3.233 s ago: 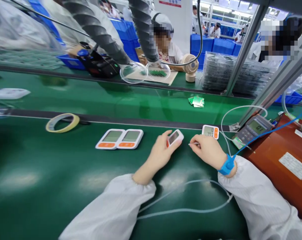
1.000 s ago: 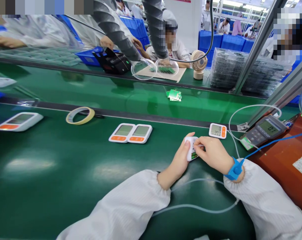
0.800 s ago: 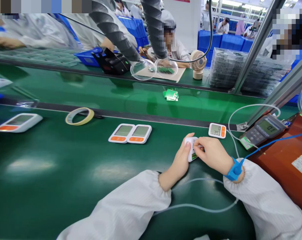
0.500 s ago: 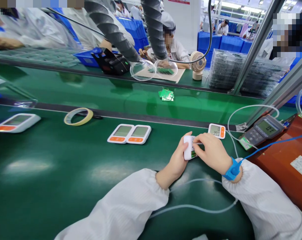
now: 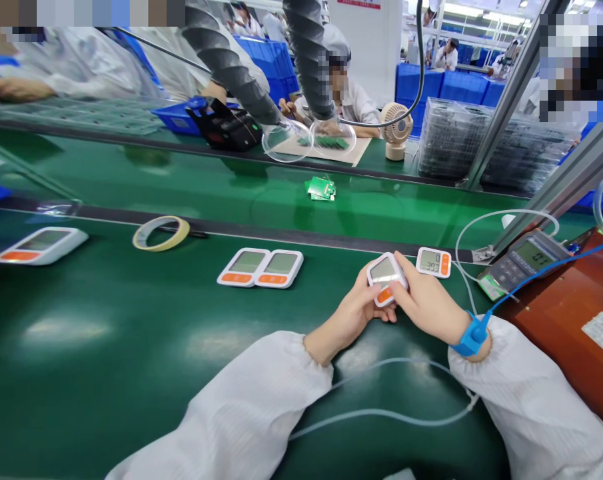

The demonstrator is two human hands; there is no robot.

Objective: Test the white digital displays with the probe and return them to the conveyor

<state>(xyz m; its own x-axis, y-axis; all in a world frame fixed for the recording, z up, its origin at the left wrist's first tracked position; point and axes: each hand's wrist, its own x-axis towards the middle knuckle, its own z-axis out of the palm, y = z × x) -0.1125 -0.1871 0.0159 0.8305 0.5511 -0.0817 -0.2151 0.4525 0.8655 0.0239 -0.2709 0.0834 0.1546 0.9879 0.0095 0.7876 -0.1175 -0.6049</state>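
Note:
Both my hands grip one small white display unit (image 5: pixel 384 276) with an orange strip, its grey screen facing up. My left hand (image 5: pixel 355 312) cups it from the left and below. My right hand (image 5: pixel 424 301), with a blue wrist strap (image 5: pixel 471 332), holds its right side. Just behind it on the green belt (image 5: pixel 106 333) lies another small unit (image 5: pixel 434 261) whose screen shows digits. Two more units (image 5: pixel 260 267) lie side by side to the left.
A roll of yellow tape (image 5: pixel 161 233) and a further unit (image 5: pixel 40 245) lie far left. A grey meter (image 5: pixel 521 262) and a brown box (image 5: pixel 571 313) stand at right. Green circuit boards (image 5: pixel 320 188) ride the far belt. Other people work beyond it.
The unit in my hands has been turned over from back side up to screen up, and lifted slightly. The circuit boards on the far belt have drifted left.

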